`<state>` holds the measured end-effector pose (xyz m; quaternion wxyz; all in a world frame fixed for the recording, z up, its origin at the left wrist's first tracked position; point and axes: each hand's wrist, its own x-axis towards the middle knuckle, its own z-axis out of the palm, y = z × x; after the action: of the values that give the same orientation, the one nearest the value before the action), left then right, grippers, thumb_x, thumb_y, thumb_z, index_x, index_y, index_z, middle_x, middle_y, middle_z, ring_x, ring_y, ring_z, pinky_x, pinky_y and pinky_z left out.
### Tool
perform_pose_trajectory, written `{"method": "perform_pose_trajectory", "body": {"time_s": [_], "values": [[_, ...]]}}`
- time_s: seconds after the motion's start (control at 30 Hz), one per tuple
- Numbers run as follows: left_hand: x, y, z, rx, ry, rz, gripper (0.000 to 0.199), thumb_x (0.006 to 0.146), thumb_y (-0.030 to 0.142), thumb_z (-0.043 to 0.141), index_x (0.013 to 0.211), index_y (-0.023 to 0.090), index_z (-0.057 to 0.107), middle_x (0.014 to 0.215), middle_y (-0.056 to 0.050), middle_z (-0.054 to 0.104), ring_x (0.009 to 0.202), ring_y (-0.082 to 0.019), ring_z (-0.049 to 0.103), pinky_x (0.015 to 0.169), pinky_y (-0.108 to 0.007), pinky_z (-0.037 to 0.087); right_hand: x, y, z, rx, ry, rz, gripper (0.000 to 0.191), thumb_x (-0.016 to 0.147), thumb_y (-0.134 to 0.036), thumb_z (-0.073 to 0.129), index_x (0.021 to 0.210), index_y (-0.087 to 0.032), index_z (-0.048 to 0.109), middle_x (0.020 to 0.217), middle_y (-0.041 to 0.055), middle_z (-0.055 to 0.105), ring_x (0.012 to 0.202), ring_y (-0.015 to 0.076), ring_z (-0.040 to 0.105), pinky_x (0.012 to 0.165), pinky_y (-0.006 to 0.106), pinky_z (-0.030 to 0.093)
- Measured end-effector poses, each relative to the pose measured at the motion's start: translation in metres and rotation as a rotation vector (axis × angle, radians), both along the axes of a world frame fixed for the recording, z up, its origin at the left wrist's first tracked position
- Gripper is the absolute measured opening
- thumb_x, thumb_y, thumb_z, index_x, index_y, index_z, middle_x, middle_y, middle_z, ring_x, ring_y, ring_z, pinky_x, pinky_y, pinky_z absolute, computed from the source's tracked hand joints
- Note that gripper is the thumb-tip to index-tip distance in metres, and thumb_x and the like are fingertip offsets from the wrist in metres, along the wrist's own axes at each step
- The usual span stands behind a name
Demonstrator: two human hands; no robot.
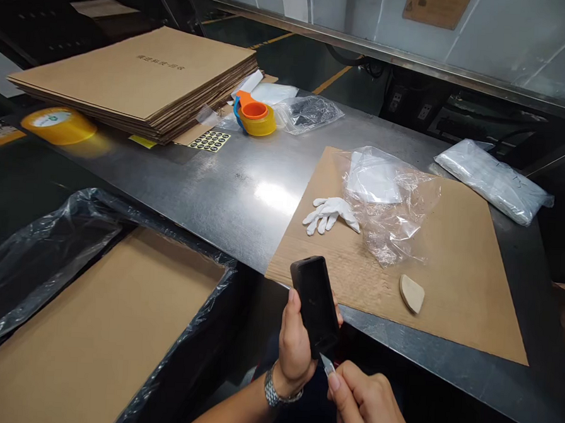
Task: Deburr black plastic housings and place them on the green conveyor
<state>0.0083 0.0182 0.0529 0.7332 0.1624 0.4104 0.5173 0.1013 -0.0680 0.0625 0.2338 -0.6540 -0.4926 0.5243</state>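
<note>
My left hand (294,341) is wrapped round a black rectangular case-like part (314,301), held upright in front of the table's edge. A metal watch sits on that wrist. In my right hand (365,399) is a small knife blade (326,364), pinched between thumb and fingers; its handle is hidden in the grip. The blade's tip is at the lower end of the black part; whether it touches, I cannot tell. Beyond the hands, a cardboard sheet (451,321) carries a white glove (330,215), a clear plastic bag (395,233) and a beige wedge-shaped block (411,294).
A stack of flat cardboard (129,71) stands at the back left of the metal table (207,195). Near it are a yellow tape roll (58,126), a tape dispenser (255,115) and a sticker sheet (210,141). A plastic-lined box (116,304) is at lower left. A wrapped bundle (495,178) lies right.
</note>
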Motion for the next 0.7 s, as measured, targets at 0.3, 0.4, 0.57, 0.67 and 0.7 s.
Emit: {"method": "perform_pose_trajectory", "body": {"time_s": [0.3, 0.4, 0.57, 0.67, 0.7], "values": [[0.000, -0.004, -0.003, 0.114, 0.046, 0.053, 0.055, 0.088, 0.055, 0.030, 0.082, 0.013, 0.064, 0.068, -0.006, 0.062, 0.058, -0.016, 0.054, 0.055, -0.028, 0.042, 0.005, 0.007, 0.005, -0.093, 0.026, 0.140, 0.037, 0.091, -0.046, 0.035, 0.065, -0.022, 0.046, 0.040, -0.0072, 0.038, 0.036, 0.0091, 0.041, 0.049, 0.021, 0.036], [0.000, -0.006, -0.004, 0.115, 0.054, 0.068, 0.056, 0.087, 0.056, 0.029, 0.080, 0.013, 0.064, 0.068, -0.006, 0.062, 0.059, -0.016, 0.054, 0.057, -0.028, 0.043, 0.000, 0.006, 0.005, -0.101, 0.038, 0.106, 0.039, 0.091, -0.047, 0.034, 0.064, -0.022, 0.046, 0.038, -0.0072, 0.037, 0.036, 0.0085, 0.041, 0.048, 0.020, 0.035], [0.001, -0.005, -0.004, 0.109, 0.030, 0.091, 0.056, 0.088, 0.055, 0.027, 0.079, 0.013, 0.064, 0.068, -0.006, 0.061, 0.059, -0.016, 0.054, 0.058, -0.027, 0.043, -0.004, 0.005, 0.002, -0.109, 0.058, 0.052, 0.042, 0.090, -0.051, 0.033, 0.066, -0.021, 0.049, 0.039, -0.0066, 0.039, 0.037, 0.0084, 0.041, 0.047, 0.020, 0.034], [0.003, -0.003, -0.005, 0.068, -0.030, 0.108, 0.057, 0.086, 0.058, 0.030, 0.080, 0.013, 0.064, 0.066, -0.005, 0.060, 0.059, -0.015, 0.054, 0.056, -0.026, 0.044, -0.001, 0.007, 0.003, -0.128, 0.192, 0.051, 0.043, 0.090, -0.053, 0.032, 0.073, -0.020, 0.053, 0.039, -0.0065, 0.040, 0.036, 0.0076, 0.039, 0.042, 0.019, 0.029], [0.003, -0.002, -0.006, 0.053, -0.053, 0.116, 0.056, 0.085, 0.059, 0.032, 0.079, 0.013, 0.064, 0.066, -0.005, 0.060, 0.059, -0.015, 0.054, 0.055, -0.026, 0.044, 0.000, 0.006, 0.004, -0.110, 0.220, 0.022, 0.043, 0.090, -0.054, 0.033, 0.078, -0.019, 0.054, 0.041, -0.0060, 0.042, 0.037, 0.0075, 0.039, 0.042, 0.019, 0.029]]}}
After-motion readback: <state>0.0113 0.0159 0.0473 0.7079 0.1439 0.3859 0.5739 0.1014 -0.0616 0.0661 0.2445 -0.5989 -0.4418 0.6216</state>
